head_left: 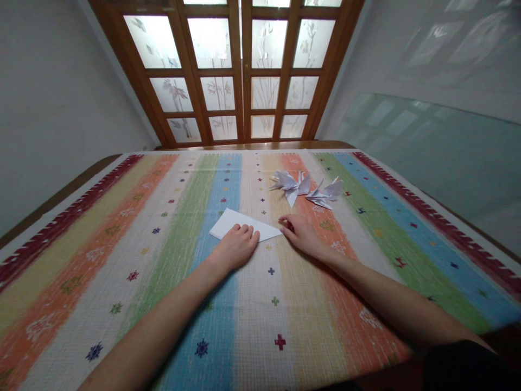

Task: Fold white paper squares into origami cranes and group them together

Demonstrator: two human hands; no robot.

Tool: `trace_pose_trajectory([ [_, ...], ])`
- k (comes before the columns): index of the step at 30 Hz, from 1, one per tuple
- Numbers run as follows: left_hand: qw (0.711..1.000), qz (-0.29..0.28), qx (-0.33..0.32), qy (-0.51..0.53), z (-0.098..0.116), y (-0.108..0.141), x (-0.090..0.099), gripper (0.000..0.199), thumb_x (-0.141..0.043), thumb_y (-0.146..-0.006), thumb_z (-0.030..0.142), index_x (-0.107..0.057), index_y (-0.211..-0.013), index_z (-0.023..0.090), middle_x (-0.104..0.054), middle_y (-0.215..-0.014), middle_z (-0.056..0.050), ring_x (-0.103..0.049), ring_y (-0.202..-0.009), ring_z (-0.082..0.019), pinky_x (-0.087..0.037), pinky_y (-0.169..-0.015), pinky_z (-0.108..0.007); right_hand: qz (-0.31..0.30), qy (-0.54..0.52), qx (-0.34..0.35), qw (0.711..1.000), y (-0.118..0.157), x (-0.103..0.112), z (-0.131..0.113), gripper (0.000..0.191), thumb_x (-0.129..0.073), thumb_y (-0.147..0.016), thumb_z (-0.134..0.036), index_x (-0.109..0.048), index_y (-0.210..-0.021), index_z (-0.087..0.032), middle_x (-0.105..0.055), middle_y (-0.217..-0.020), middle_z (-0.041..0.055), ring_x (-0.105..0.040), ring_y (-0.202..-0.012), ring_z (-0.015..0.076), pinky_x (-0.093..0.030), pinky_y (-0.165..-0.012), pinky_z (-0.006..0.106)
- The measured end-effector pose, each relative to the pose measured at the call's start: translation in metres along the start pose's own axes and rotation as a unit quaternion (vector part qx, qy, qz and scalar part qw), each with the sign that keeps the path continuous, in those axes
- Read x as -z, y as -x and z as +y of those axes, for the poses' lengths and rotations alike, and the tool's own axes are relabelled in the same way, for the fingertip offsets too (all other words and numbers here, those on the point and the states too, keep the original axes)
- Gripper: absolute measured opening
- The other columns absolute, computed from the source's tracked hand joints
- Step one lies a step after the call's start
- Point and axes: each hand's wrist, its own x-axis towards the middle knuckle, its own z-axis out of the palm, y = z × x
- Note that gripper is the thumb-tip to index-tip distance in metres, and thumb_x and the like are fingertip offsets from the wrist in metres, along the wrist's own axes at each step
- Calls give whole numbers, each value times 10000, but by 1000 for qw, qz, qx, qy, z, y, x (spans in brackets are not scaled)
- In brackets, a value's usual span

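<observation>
A folded sheet of white paper (pixel 226 221), kite-shaped with a long point to the right, lies flat on the striped tablecloth. My left hand (pixel 239 244) rests on its lower middle, fingers curled and pressing it down. At the paper's narrow tip is my right hand (pixel 300 233), its fingers bent and the thumb touching the point. Beyond my right hand sit two folded paper cranes, a left crane (pixel 291 186) and a right crane (pixel 324 193), close beside each other.
The striped tablecloth (pixel 171 260) covers a wooden table. Past its far edge stand wooden doors (pixel 244 70) with frosted panes. A sheet of glass (pixel 439 146) leans along the right wall, and a plain wall (pixel 61 81) rises on the left.
</observation>
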Motion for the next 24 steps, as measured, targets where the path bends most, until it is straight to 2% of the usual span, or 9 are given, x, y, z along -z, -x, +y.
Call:
trace_pose_trajectory([
  [5, 998, -34, 45, 18, 11, -8, 5, 344, -387, -916, 54, -553, -1217, 67, -702, -873, -173, -667, -786, -246, -455, -658, -331, 74, -50, 0, 996, 3, -1, 2, 326, -501, -846, -223, -588, -1152, -155, -644, -960, 115, -597, -912, 257, -465, -851, 427],
  [9, 958, 83, 145, 235, -4, -11, 4, 303, -472, -858, 62, -613, -1115, 140, -718, -851, -111, -675, -778, -219, -490, -700, -329, 157, -58, 47, 985, 5, -1, 5, 582, -502, -765, -165, -439, -1342, -192, -573, -1174, 142, -551, -1071, 296, -452, -937, 489],
  [11, 858, 208, 211, 420, -14, -13, 7, 282, -513, -830, 99, -613, -1080, 182, -723, -904, -85, -678, -808, -200, -506, -733, -322, 184, -34, 107, 977, 6, -1, 6, 729, -526, -732, -151, -323, -1429, -220, -491, -1312, 149, -486, -1201, 320, -411, -1004, 532],
  [15, 552, 313, 270, 724, -25, -14, 16, 367, -697, -701, 247, -550, -1031, 181, -713, -878, -44, -672, -721, -164, -517, -667, -282, 216, 32, 251, 943, 5, -2, 5, 832, -584, -785, -188, -162, -1492, -308, -319, -1500, 124, -358, -1354, 328, -358, -1052, 568],
  [16, 501, 314, 282, 756, -25, -13, 16, 427, -740, -656, 269, -536, -1021, 182, -705, -842, -28, -663, -691, -155, -514, -652, -274, 223, 47, 283, 932, 3, -1, 4, 825, -593, -802, -187, -163, -1492, -329, -324, -1508, 109, -346, -1368, 317, -348, -1061, 561],
  [18, 453, 300, 326, 774, -24, -11, 12, 503, -792, -593, 281, -523, -1006, 181, -683, -751, -3, -639, -621, -142, -499, -614, -260, 217, 81, 332, 914, 1, -1, 2, 740, -588, -836, -161, -250, -1468, -346, -418, -1469, 79, -358, -1370, 286, -312, -1089, 538],
  [20, 481, 254, 382, 747, -23, -7, 3, 510, -793, -599, 267, -530, -1025, 172, -652, -651, 10, -603, -541, -142, -471, -560, -258, 172, 115, 372, 905, -2, -1, 1, 560, -559, -875, -141, -420, -1382, -334, -563, -1355, 47, -428, -1322, 255, -283, -1103, 501],
  [21, 523, 222, 404, 717, -23, -4, -2, 502, -779, -621, 255, -540, -1054, 164, -640, -617, 9, -592, -519, -151, -462, -546, -265, 133, 126, 393, 901, -3, -1, 1, 455, -542, -894, -140, -503, -1312, -315, -626, -1278, 35, -481, -1273, 237, -293, -1092, 470],
  [24, 726, 167, 421, 517, -25, 6, -13, 537, -725, -687, 204, -553, -1192, 140, -648, -617, -21, -640, -630, -223, -490, -632, -331, 26, 126, 432, 893, -3, -2, -1, 249, -505, -928, -150, -636, -1122, -233, -721, -1089, 35, -594, -1098, 197, -370, -980, 374],
])
